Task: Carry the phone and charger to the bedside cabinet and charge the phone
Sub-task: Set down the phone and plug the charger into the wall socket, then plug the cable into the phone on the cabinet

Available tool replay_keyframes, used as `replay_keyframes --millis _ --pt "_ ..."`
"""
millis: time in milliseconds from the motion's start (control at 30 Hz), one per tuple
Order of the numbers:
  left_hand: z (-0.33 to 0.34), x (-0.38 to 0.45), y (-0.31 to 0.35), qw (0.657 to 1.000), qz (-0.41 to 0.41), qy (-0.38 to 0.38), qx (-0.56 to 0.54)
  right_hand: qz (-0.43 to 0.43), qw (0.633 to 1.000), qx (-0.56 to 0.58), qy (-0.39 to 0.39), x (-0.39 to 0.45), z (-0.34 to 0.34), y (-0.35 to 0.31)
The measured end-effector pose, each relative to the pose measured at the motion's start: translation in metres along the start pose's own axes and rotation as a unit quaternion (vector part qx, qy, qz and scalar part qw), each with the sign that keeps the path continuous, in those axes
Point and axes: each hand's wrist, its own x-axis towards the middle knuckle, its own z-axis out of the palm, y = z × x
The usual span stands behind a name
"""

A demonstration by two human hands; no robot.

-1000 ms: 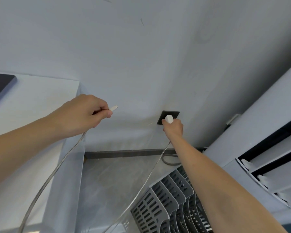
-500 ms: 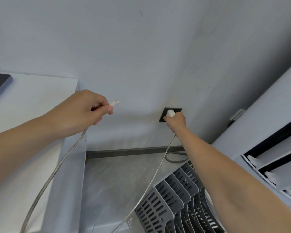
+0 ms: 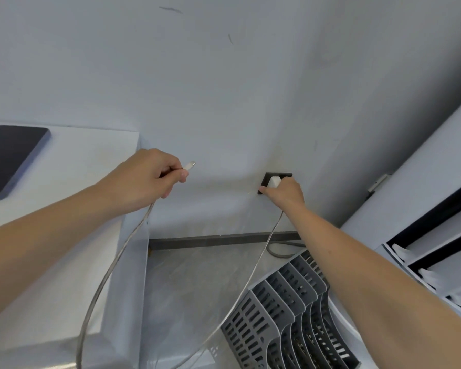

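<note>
A dark phone [image 3: 10, 159] lies face up at the far left of the white bedside cabinet [image 3: 72, 171]. My left hand [image 3: 147, 177] is closed on the white cable [image 3: 104, 278] just behind its free plug end [image 3: 190, 165], held in the air past the cabinet's right edge. My right hand [image 3: 284, 193] grips the white charger block [image 3: 273, 181] against the dark wall socket [image 3: 275, 177] low on the wall. The cable hangs in a long loop from the charger down and back up to my left hand.
A grey slotted file rack [image 3: 282, 323] stands on the floor below my right arm. A white unit with dark shelves [image 3: 437, 222] fills the right side. A grey cord [image 3: 280, 249] lies by the dark skirting board [image 3: 210, 239]. The floor gap between cabinet and rack is narrow.
The view has swung left, so the phone on the cabinet shows more fully. My right hand has pressed the charger closer onto the socket. My left hand keeps its hold on the cable end.
</note>
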Motion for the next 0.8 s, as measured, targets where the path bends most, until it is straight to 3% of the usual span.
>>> replay_keyframes --millis 100,200,300,367,433,567,800 --pt "-0.002 -0.001 0.002 1.000 0.003 0.010 -0.013 -0.065 0.992 -0.049 0.095 -0.031 -0.010 -0.018" --pt "-0.005 -0.003 0.006 0.998 0.003 0.038 -0.053 -0.124 0.985 0.039 0.113 -0.073 -0.018 -0.045" --pt "-0.010 -0.012 0.011 0.994 0.001 0.083 -0.077 -0.104 0.960 0.259 0.037 -0.128 -0.024 -0.080" --pt "-0.014 -0.025 0.013 0.988 -0.010 0.124 -0.087 -0.058 0.909 0.411 -0.043 -0.165 -0.028 -0.103" --pt "-0.018 -0.042 0.012 0.986 -0.015 0.146 -0.072 -0.034 0.861 0.494 -0.112 -0.199 -0.031 -0.124" --pt "-0.033 -0.079 0.007 0.983 -0.012 0.172 -0.059 -0.030 0.821 0.537 -0.190 -0.254 -0.027 -0.159" --pt "-0.049 -0.117 -0.007 0.979 0.000 0.199 -0.048 -0.070 0.825 0.524 -0.198 -0.294 -0.009 -0.198"
